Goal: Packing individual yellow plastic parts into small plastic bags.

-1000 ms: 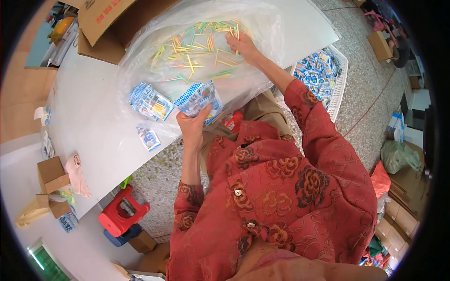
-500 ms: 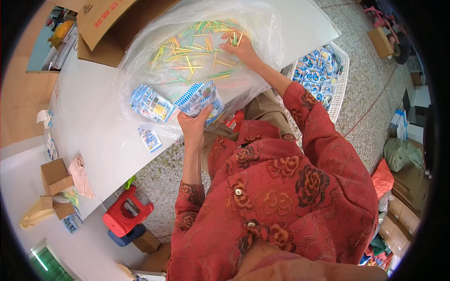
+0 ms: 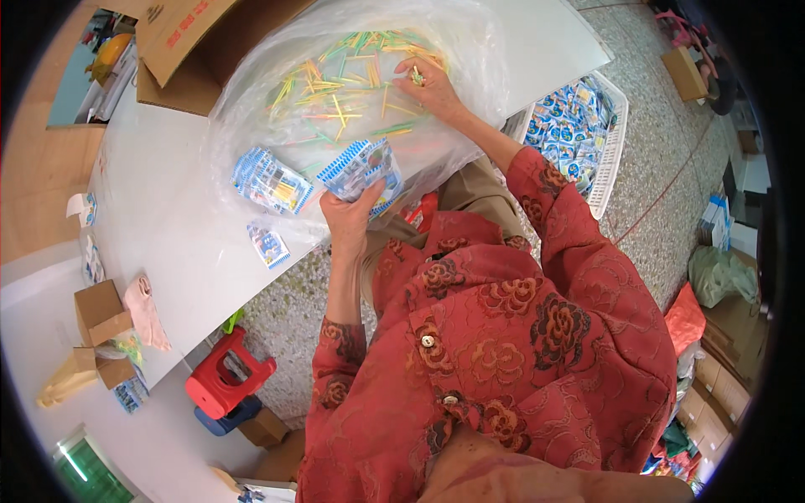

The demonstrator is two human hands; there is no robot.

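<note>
In my left hand (image 3: 350,214) I grip a blue-and-white printed packet (image 3: 362,170) near the table's front edge. My right hand (image 3: 428,86) is closed around a small bunch of thin coloured sticks (image 3: 416,77), their ends facing up. Below and beside it, many loose yellow, green and pink sticks (image 3: 340,84) lie scattered on a large clear plastic sheet (image 3: 251,101). Left of the held packet rests a pile of similar blue-and-white packets (image 3: 270,183). One more packet (image 3: 268,243) lies singly by the table edge.
An open cardboard box (image 3: 180,88) stands on the white table (image 3: 159,201) at the far left. To the right, a white basket (image 3: 616,138) holds many small blue packets. A red stool (image 3: 220,381) sits on the floor at lower left. Smaller cardboard boxes (image 3: 101,312) lie further left.
My right hand has turned the bunch of sticks so their ends point more toward me. The packet in my left hand has shifted slightly to the right and tilted.
</note>
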